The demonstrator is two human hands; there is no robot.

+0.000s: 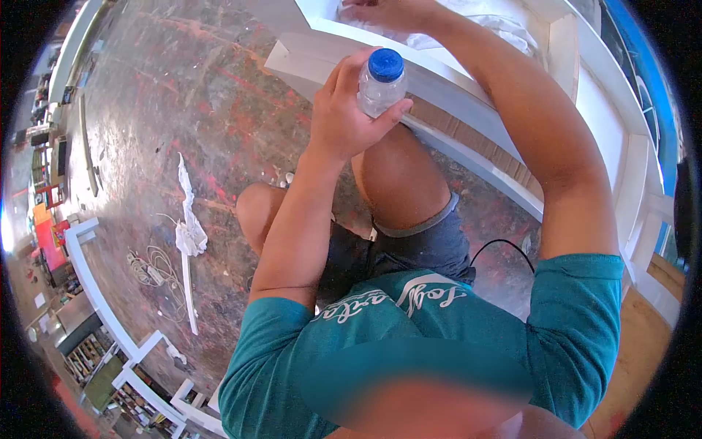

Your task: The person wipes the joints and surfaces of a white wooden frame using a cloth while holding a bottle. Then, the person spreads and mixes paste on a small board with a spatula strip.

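A clear plastic bottle (380, 95) with a blue cap stands upright in my left hand (346, 110), whose fingers and thumb wrap round it. My right hand (380, 13) reaches over the edge of a white framed structure (446, 66) at the top of the view. Its fingers are partly cut off by the frame's top edge, beside some white crumpled material (497, 28) inside the structure. What those fingers hold, if anything, cannot be made out.
On the stained floor (227, 80) lie a white cloth (190, 234), a thin white strip (189, 293) and a tangled pale cord (153, 271). White frame pieces (102, 307) stand at the lower left. A black cable (504, 241) curves near my right thigh.
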